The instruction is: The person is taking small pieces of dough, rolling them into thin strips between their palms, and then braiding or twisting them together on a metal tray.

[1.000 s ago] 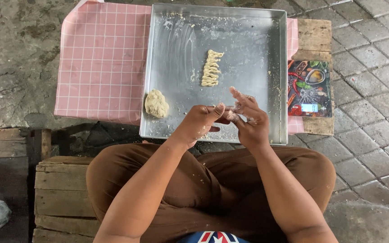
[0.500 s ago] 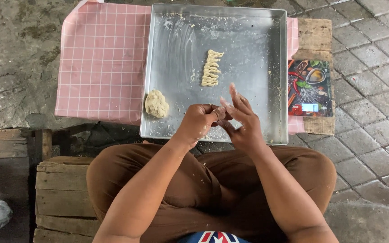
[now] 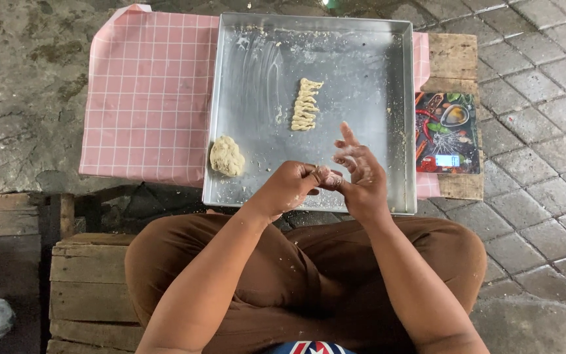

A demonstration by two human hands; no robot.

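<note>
The left hand (image 3: 289,189) and the right hand (image 3: 360,172) meet over the near edge of the metal tray (image 3: 397,78). Between them sits a tiny bit of dough (image 3: 331,179). The left fingers are curled in tight and pinch one side of it. The right thumb and first finger pinch the other side, and the other right fingers (image 3: 346,134) stick up, spread and dusty with flour.

To do this well, I think the hands should squeeze softly and roll the dough evenly, so it gets thin without breaking (a hard pinch would squash it). Keeping the hands over the tray helps too, so crumbs fall inside.

The bit of dough is right at the fingertips, touching both hands, and held up above the tray, not lying on it.

A twisted dough strip (image 3: 306,105) lies in the middle of the tray, well away from the hands. A dough lump (image 3: 226,157) rests at the tray's left edge, near the left hand but not touching it. Under the tray is a pink checked cloth (image 3: 149,92) on the wooden table (image 3: 452,56). A small scale with pictures of food (image 3: 447,134) sits just right of the tray.
</note>
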